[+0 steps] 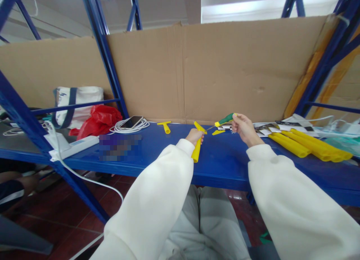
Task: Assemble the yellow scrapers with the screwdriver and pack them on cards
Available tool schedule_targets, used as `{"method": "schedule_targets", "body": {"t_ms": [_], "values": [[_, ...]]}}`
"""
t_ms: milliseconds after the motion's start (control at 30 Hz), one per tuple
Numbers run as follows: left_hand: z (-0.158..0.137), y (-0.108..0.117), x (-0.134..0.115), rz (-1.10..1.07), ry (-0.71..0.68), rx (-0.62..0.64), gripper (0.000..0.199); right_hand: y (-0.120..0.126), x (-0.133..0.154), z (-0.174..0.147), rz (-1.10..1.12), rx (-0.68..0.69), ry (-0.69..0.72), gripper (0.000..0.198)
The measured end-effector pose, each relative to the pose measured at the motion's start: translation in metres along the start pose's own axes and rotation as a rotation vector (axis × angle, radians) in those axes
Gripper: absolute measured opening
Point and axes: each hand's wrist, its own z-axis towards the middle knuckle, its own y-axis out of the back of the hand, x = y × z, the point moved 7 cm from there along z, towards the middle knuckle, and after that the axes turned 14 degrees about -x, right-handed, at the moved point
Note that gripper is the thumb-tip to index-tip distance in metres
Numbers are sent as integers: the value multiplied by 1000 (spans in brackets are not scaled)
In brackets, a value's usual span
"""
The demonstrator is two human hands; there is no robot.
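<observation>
My left hand [195,136] is closed around a yellow plastic handle [196,153], which slants over the blue shelf. In my right hand [243,127] is a screwdriver [225,119] with a green and yellow grip, pinched near its back end. Its thin shaft points left and reaches the yellow handle beside my left fingers; whether the tip sits in a screw is too small to tell. Under the screwdriver lies a small flat yellow piece [218,132]. A yellow T-shaped part [165,127] lies apart to the left.
Several yellow tubes [291,144] lie on the right over packets. On the left are a coiled white cable [120,128] with a phone [133,121], a red bag [101,119] and a power strip [80,145]. A cardboard panel [225,72] closes off the back.
</observation>
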Motion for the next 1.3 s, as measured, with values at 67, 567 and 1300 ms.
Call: {"method": "schedule_targets", "body": {"t_ms": [67, 567, 1300], "values": [[0, 0, 0, 2, -3, -2, 21, 2, 0, 1, -16, -30, 17, 42], [1, -1, 0, 17, -5, 1, 14, 7, -3, 3, -72, -97, 54, 53], [2, 0, 0, 26, -8, -15, 17, 3, -2, 3, -45, -53, 80, 49]]}}
